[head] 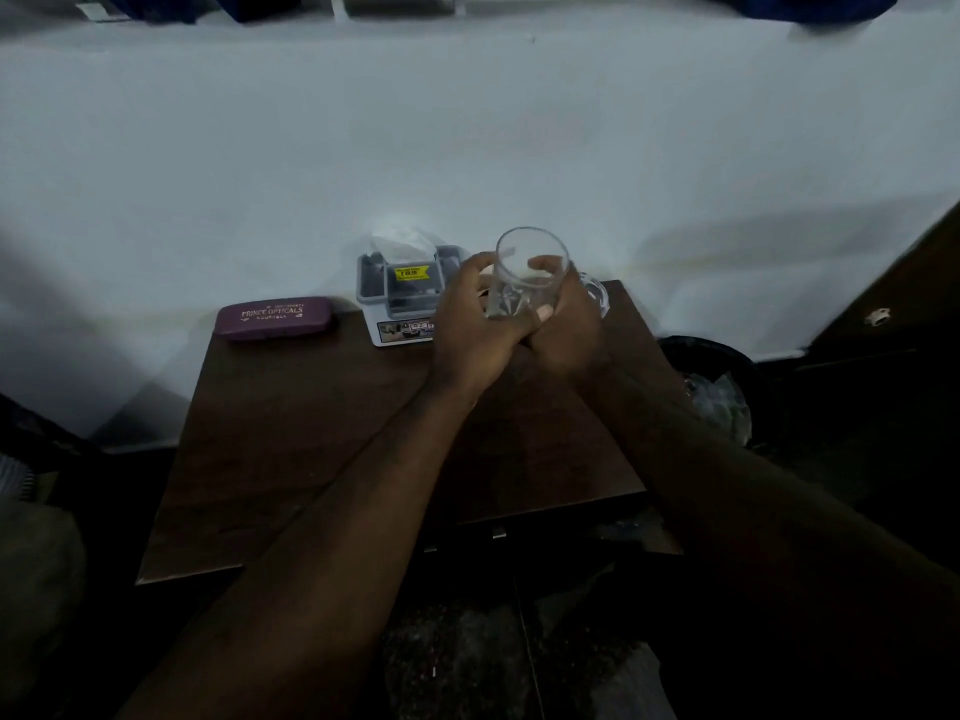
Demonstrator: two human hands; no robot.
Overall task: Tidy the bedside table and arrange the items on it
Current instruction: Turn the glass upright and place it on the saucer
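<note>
A clear glass mug (524,262) with a handle on its right side is held a little above the back right of the dark wooden bedside table (311,439). My left hand (470,324) wraps its left side and my right hand (563,324) wraps its right side, the two hands touching below it. A purple spectacle case (275,317) lies at the table's back left. A grey plastic organiser (402,288) with a yellow price sticker stands at the back middle, just left of my left hand.
A white wall (467,148) rises right behind the table. A dark bin (722,387) with clear plastic in it stands on the floor to the right. A dark cabinet edge (893,304) is at far right. A white tissue or bag (400,236) pokes up behind the organiser.
</note>
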